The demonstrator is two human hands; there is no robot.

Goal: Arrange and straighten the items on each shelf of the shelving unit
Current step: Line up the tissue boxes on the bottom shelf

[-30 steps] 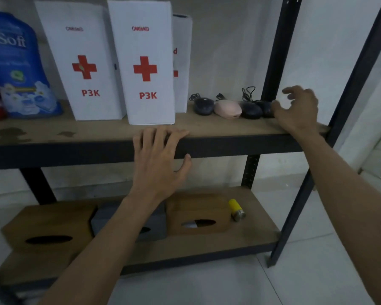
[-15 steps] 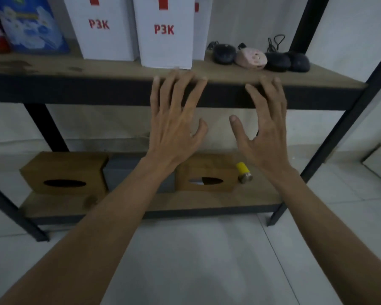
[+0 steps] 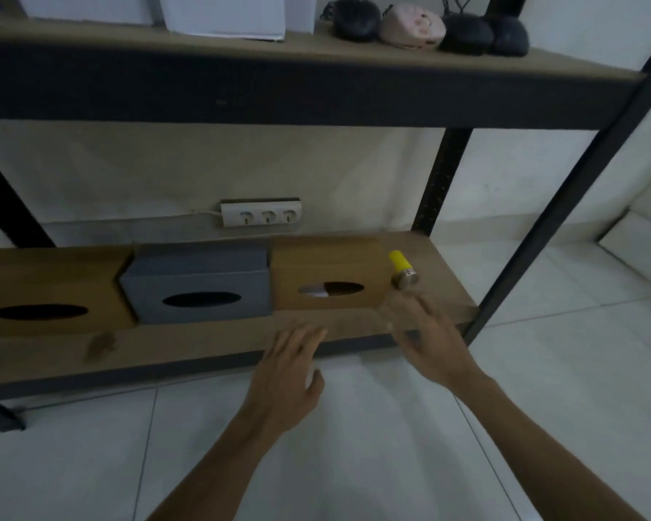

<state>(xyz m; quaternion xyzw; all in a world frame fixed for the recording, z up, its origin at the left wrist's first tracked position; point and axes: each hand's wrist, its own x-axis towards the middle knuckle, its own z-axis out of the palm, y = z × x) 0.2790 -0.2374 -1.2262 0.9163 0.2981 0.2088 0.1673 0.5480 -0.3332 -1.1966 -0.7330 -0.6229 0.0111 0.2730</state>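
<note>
The shelving unit (image 3: 444,174) stands on a pale tiled floor (image 3: 354,445) against the wall, its two visible shelves in front of the person. Nearest, both bare forearms reach forward. The left hand (image 3: 286,374) is relaxed and flat, grasping nothing, its fingers over the front edge of the lower shelf (image 3: 203,344). The right hand (image 3: 429,340) is also released, its blurred fingers spread just in front of a yellow cylinder (image 3: 402,268) with a silver end, which lies on the shelf. Just left of the cylinder sits a wooden tissue box (image 3: 327,272), then a grey tissue box (image 3: 200,283) tight beside it, then a second wooden box (image 3: 46,291). Behind them a white power strip (image 3: 260,216) lies against the wall. On the upper shelf (image 3: 316,92) three dark pouches (image 3: 354,18) and a pink pouch (image 3: 410,26) sit in a row, right of white boxes (image 3: 222,13).
</note>
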